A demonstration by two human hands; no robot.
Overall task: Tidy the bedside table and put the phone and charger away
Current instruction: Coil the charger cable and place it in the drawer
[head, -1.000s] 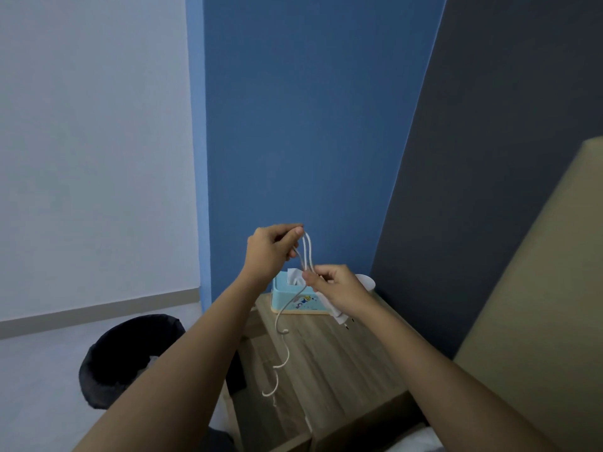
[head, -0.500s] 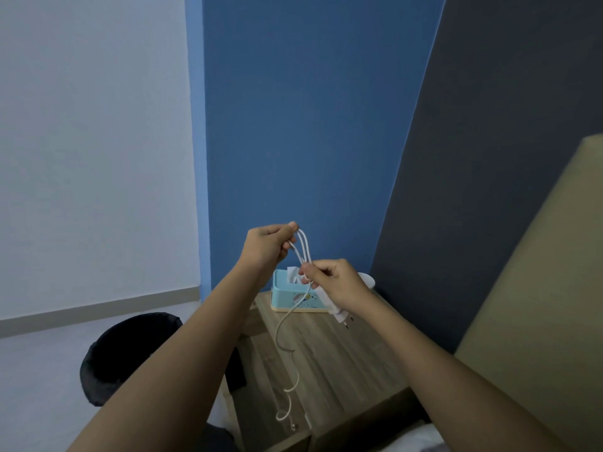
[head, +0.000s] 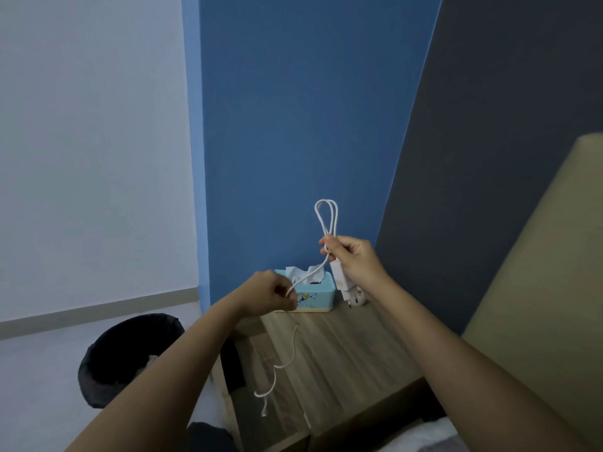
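Observation:
A white charger cable (head: pixel 326 220) forms a double loop standing up out of my right hand (head: pixel 354 261), which grips the loop's base together with the white charger plug (head: pixel 342 282) hanging below the fist. From there the cable slants down left into my left hand (head: pixel 269 296), pinched shut on it. The loose tail (head: pixel 277 370) dangles below over the wooden bedside table (head: pixel 342 353), its end free near the table's front left. No phone is visible.
A light-blue tissue box (head: pixel 315 293) stands at the table's back edge against the blue wall. A black bin (head: pixel 127 357) sits on the floor to the left. A tan headboard (head: pixel 538 272) rises at right, with bedding at the bottom right.
My right hand rose up and right with the looped cable and plug. My left hand let go of the loop top and dropped down-left along the cable. The tail rose off the table edge.

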